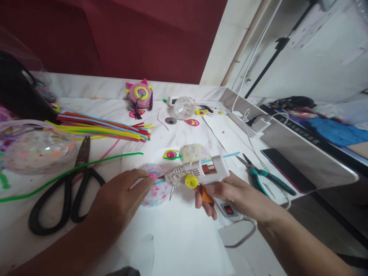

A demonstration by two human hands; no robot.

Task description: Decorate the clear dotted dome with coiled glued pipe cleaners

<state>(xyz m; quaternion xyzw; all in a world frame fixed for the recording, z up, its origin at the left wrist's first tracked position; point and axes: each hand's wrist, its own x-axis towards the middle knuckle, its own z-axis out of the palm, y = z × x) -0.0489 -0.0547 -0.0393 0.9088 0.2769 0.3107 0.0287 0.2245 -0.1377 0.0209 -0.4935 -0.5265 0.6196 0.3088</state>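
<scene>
My right hand [221, 195] is wrapped round the handle of a white glue gun [198, 172], a finger at its orange trigger. The gun's nozzle points left, over a round clear disc with pink and blue patterns [156, 193]. My left hand [123, 195] has its fingers pinched at a pink coil [154, 175] on the disc, close to the nozzle. A blue glue stick sticks out of the gun's back. A yellow coil [191, 181] shows against the gun's side. White paper [184, 237] lies under the disc.
Black-handled scissors [67, 191], a green pipe cleaner [100, 160] and a pipe cleaner bundle [112, 128] lie left. Pliers [267, 178] and a phone [287, 168] lie right. Behind are a decorated pink piece [140, 96], a clear ball [184, 108] and a power strip [247, 124].
</scene>
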